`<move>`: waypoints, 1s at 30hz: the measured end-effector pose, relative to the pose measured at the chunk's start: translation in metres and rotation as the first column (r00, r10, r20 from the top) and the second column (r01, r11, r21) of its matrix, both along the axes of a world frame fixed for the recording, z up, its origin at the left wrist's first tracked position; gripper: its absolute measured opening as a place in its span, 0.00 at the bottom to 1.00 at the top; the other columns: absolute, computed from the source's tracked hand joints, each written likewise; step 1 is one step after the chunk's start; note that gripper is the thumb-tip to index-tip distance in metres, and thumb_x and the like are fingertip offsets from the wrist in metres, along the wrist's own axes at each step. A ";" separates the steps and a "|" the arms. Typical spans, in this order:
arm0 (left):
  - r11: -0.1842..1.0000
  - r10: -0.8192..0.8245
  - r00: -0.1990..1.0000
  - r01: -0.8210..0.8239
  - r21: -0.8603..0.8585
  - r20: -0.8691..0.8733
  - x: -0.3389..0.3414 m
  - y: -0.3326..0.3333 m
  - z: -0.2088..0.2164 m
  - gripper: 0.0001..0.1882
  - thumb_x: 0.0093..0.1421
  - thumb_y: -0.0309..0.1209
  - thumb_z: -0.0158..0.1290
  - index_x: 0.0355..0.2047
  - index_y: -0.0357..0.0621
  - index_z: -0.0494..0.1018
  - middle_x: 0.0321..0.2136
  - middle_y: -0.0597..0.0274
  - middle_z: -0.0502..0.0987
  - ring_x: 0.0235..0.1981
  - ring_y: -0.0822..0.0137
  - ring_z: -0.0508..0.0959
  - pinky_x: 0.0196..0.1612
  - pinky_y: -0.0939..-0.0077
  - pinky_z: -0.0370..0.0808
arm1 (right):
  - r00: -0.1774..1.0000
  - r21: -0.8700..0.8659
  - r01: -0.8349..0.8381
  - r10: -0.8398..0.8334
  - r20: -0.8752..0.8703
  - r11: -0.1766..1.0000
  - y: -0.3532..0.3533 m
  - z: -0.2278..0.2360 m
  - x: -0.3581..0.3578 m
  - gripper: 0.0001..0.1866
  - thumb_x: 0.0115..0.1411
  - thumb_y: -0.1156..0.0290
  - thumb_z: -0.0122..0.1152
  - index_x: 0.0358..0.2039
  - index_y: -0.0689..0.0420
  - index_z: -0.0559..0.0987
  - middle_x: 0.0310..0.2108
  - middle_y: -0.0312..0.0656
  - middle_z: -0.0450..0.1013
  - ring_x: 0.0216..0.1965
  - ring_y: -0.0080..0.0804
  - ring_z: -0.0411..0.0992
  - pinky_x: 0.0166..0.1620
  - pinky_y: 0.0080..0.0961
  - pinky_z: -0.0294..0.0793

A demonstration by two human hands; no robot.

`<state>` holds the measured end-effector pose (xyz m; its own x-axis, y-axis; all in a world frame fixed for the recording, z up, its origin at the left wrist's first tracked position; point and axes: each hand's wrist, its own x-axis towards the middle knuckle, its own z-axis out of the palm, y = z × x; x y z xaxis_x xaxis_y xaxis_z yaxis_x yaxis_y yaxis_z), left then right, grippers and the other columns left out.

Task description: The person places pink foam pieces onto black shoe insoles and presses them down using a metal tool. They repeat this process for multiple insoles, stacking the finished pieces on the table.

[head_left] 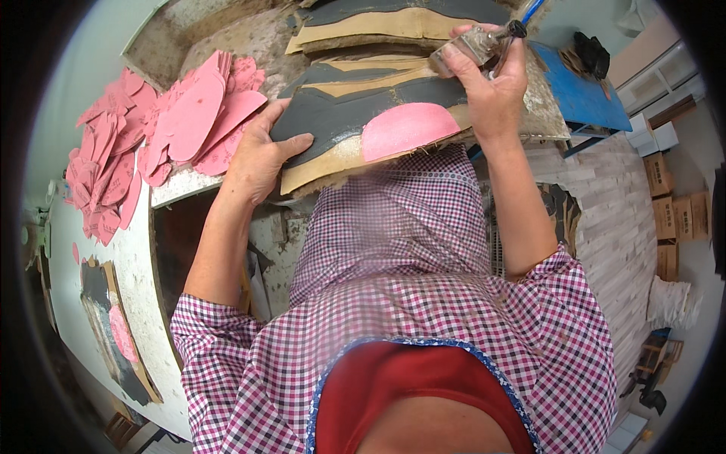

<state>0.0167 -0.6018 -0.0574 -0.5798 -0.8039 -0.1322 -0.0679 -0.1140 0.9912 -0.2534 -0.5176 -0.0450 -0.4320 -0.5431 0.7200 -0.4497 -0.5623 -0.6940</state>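
Note:
My left hand (261, 155) grips the left end of a dark grey and tan shoe-upper-like panel (325, 121), thumb on top and the fingers partly hidden at its edge. A smooth pink rounded piece (412, 130) lies on the panel near its front edge, and a shiny patch shows just left of it. Above the panel's right end, my right hand (495, 91) is closed around a stained metal spray gun (475, 47) with a black round knob. A blue hose (533, 9) shows right behind the gun.
Loose pink cut pieces (189, 113) are heaped on the white table (170, 189) at left. Another panel with a pink piece (117, 333) lies at the lower left. More panels (393, 26) are stacked behind. A blue table (586, 94) and cardboard boxes (673, 216) stand at right.

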 end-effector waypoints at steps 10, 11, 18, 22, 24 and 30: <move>0.996 -0.010 0.997 0.018 -0.092 0.081 0.001 0.006 0.009 0.30 0.55 0.22 0.58 0.59 0.33 0.65 0.49 0.59 0.74 0.45 0.72 0.75 0.51 0.78 0.71 | 0.912 -0.205 -0.324 0.363 0.194 0.924 -0.024 0.008 0.084 0.21 0.54 0.76 0.69 0.45 0.58 0.68 0.39 0.38 0.74 0.38 0.24 0.75 0.42 0.23 0.78; 0.995 -0.020 0.997 0.027 -0.094 0.078 0.001 0.005 0.009 0.30 0.55 0.23 0.58 0.59 0.34 0.65 0.49 0.59 0.73 0.46 0.72 0.75 0.52 0.78 0.71 | 0.901 -0.232 -0.335 0.382 0.206 0.913 -0.025 0.009 0.087 0.21 0.54 0.76 0.69 0.44 0.58 0.68 0.39 0.38 0.74 0.38 0.24 0.75 0.42 0.23 0.78; 0.991 -0.004 0.993 0.019 -0.131 0.116 -0.001 0.008 0.015 0.32 0.55 0.23 0.58 0.61 0.36 0.65 0.49 0.59 0.74 0.47 0.71 0.74 0.53 0.79 0.69 | 0.976 -0.137 -0.195 0.205 0.069 0.971 0.008 0.005 0.027 0.18 0.59 0.81 0.61 0.48 0.59 0.67 0.46 0.48 0.75 0.47 0.36 0.75 0.51 0.34 0.78; 0.992 -0.009 0.996 0.020 -0.122 0.087 0.001 0.003 0.007 0.31 0.55 0.22 0.58 0.60 0.36 0.65 0.49 0.59 0.74 0.47 0.71 0.74 0.54 0.79 0.68 | 0.997 -0.114 -0.010 0.019 0.080 0.993 0.030 0.000 0.000 0.19 0.59 0.80 0.62 0.48 0.61 0.66 0.45 0.48 0.74 0.46 0.34 0.75 0.49 0.32 0.78; 0.990 0.001 0.994 0.014 -0.137 0.105 0.001 0.005 0.011 0.30 0.55 0.22 0.58 0.59 0.36 0.65 0.49 0.60 0.74 0.47 0.71 0.75 0.53 0.79 0.69 | 0.996 -0.084 0.050 -0.044 0.081 0.995 0.034 -0.003 -0.004 0.20 0.57 0.78 0.65 0.47 0.59 0.66 0.45 0.45 0.74 0.42 0.28 0.75 0.44 0.26 0.78; 0.993 0.019 0.999 -0.015 -0.120 0.028 0.000 0.005 0.006 0.24 0.56 0.19 0.56 0.55 0.40 0.70 0.41 0.61 0.78 0.40 0.73 0.77 0.47 0.79 0.73 | 0.949 -0.135 -0.253 0.274 0.159 0.958 0.021 -0.011 0.053 0.24 0.56 0.80 0.65 0.49 0.56 0.65 0.45 0.43 0.74 0.40 0.26 0.75 0.42 0.23 0.79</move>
